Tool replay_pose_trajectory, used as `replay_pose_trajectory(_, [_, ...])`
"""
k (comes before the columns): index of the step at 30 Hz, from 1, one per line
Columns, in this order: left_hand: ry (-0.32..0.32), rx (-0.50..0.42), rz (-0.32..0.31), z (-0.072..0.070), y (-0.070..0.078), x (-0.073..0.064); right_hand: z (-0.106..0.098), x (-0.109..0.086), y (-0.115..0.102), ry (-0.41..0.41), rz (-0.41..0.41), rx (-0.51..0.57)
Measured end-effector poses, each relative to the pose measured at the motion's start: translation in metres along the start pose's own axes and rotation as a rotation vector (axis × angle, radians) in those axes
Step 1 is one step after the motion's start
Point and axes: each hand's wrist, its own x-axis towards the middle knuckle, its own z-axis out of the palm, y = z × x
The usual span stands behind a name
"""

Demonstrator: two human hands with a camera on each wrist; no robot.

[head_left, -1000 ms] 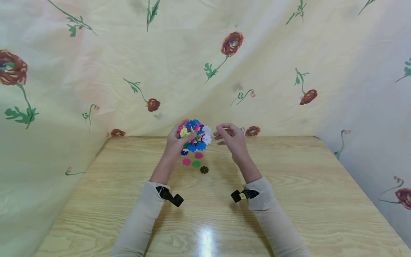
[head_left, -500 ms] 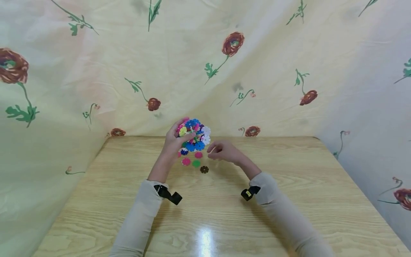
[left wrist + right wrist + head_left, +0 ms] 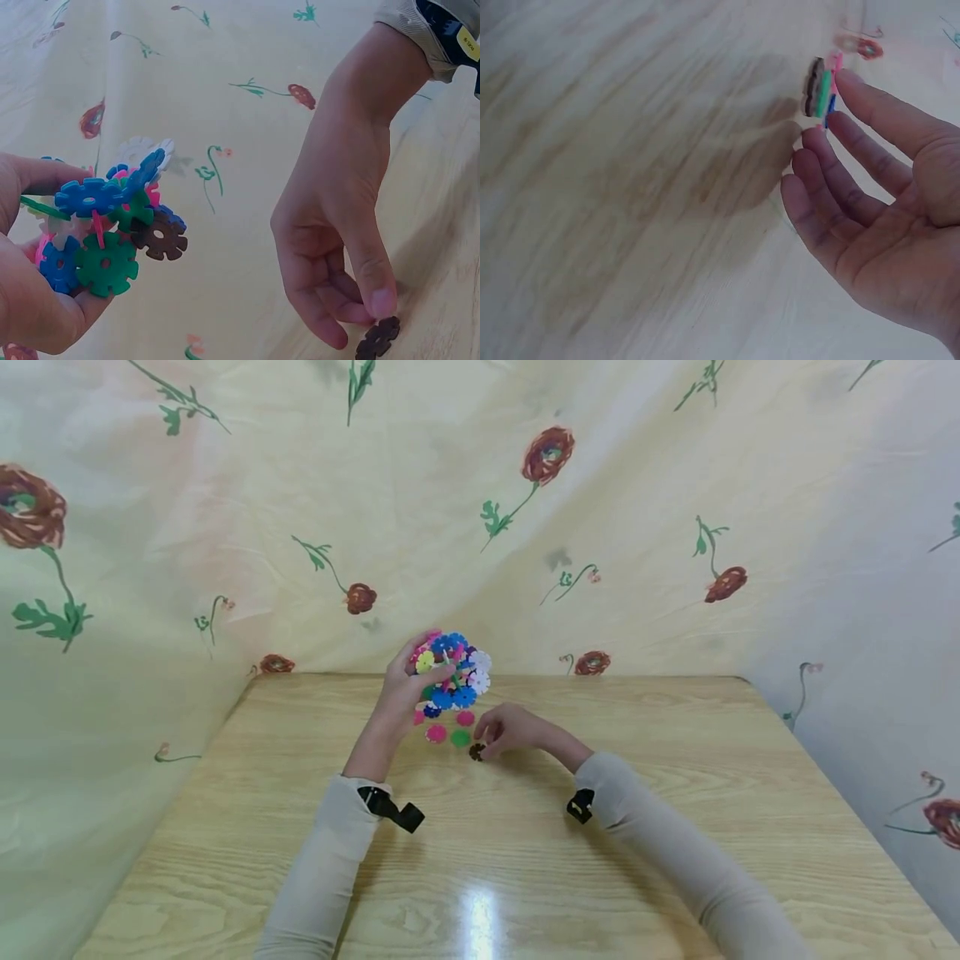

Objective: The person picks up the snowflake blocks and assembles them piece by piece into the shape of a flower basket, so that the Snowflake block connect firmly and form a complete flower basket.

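My left hand point(image 3: 405, 687) grips a ball-like cluster of interlocking flower-shaped discs point(image 3: 464, 697) above the table, its thumb lying across the front. Blue, white, yellow, pink, green and brown discs make up the cluster, joined through edge slots; the palm hides part of it. My right hand point(image 3: 512, 729) is low over the table, thumb and fingers apart and slightly bent. Its fingertips are right at a loose brown disc point(image 3: 377, 339). In the right wrist view, the loose discs appear nearly edge-on beyond the thumb point(image 3: 885, 112), with the brown disc point(image 3: 811, 86) nearest.
Beside the brown disc, a green disc point(image 3: 461, 738), pink discs point(image 3: 436, 733) and a dark blue disc point(image 3: 432, 711) lie on the wooden table point(image 3: 675, 793). A flower-patterned cloth point(image 3: 420, 510) hangs behind the table and along its sides.
My right hand has moved down and left from beside the cluster to the brown disc on the table. The left hand still holds the cluster in nearly the same place.
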Motion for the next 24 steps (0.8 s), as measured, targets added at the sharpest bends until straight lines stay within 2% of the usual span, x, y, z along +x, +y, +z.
replay_pose_trajectory(11, [-0.014, 0.001, 0.010, 0.001, -0.001, -0.001, 0.007, 0.007, -0.003, 0.029, 0.037, -0.086])
replay_pose_trajectory(18, [-0.019, 0.002, 0.005, 0.003, -0.001, -0.001, 0.002, 0.002, 0.002, 0.049, 0.054, -0.065])
replay_pose_trajectory(24, [-0.043, 0.021, 0.031, 0.005, -0.004, 0.000, -0.005, -0.005, 0.010, 0.127, 0.072, 0.017])
